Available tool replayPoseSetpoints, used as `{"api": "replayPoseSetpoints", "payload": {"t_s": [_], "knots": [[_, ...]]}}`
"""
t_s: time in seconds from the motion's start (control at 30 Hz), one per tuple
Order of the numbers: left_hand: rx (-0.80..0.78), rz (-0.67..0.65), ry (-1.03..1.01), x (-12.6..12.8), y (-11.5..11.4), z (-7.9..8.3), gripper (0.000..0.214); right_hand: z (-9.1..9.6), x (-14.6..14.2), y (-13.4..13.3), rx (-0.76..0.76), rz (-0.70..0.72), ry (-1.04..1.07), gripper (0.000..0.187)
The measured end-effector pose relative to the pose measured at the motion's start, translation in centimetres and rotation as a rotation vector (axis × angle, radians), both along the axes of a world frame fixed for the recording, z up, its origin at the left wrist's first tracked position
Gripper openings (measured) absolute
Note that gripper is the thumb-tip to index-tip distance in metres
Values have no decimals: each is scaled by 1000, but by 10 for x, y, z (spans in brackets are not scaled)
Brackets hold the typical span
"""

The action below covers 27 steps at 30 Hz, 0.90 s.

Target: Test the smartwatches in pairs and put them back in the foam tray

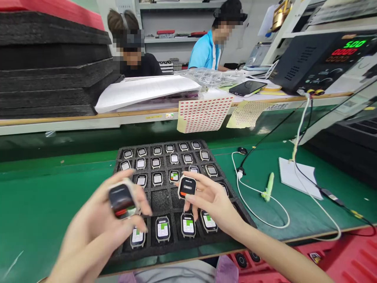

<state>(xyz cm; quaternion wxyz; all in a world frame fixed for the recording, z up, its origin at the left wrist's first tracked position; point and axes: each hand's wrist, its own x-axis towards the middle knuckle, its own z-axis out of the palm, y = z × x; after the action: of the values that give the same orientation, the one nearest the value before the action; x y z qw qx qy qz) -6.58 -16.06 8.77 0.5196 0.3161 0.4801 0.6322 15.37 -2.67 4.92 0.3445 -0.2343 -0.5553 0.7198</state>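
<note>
My left hand (103,220) is closed round a smartwatch case (121,199) without a strap, its dark screen turned up and showing a little red and green. In my right hand (210,200) a second smartwatch case (187,186) is gripped between thumb and fingers, its lit screen showing text and a red-orange band. Both hands are above a black foam tray (160,200) with rows of square pockets. Most visible pockets hold similar watch cases, such as one with a green and white screen (163,229). My hands hide some pockets.
Stacked black foam trays (53,70) stand on the shelf at left. A power supply (321,63) and a phone (247,89) are at right. White cable (262,224), a green marker-like stick (269,186) and a paper pad (300,177) lie on the green bench. Two people sit beyond.
</note>
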Motion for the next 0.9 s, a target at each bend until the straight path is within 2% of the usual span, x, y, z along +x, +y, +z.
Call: {"api": "replayPoseSetpoints", "payload": {"t_s": [0.03, 0.1, 0.23, 0.33, 0.5, 0.7, 0.9], "knots": [[-41, -63, -26, 9, 11, -2, 62, -1, 1, -1, 12, 16, -4, 48], [-120, -207, -84, 25, 30, -9, 58, -1, 2, -3, 30, 46, -3, 50], [-72, -237, -95, 42, 47, -30, 52, 1, 2, -4, 50, 39, -23, 42], [5, -252, -102, 44, 47, -38, 56, 0, 0, -4, 67, -23, -65, 34], [71, -273, -91, 44, 44, -42, 53, -2, -3, -5, 55, -96, -114, 28], [49, -286, -68, 44, 45, -46, 52, 1, -2, -5, 58, -72, -86, 27], [111, -287, -110, 41, 45, -48, 53, 0, 3, -6, 72, -62, -114, 26]]}}
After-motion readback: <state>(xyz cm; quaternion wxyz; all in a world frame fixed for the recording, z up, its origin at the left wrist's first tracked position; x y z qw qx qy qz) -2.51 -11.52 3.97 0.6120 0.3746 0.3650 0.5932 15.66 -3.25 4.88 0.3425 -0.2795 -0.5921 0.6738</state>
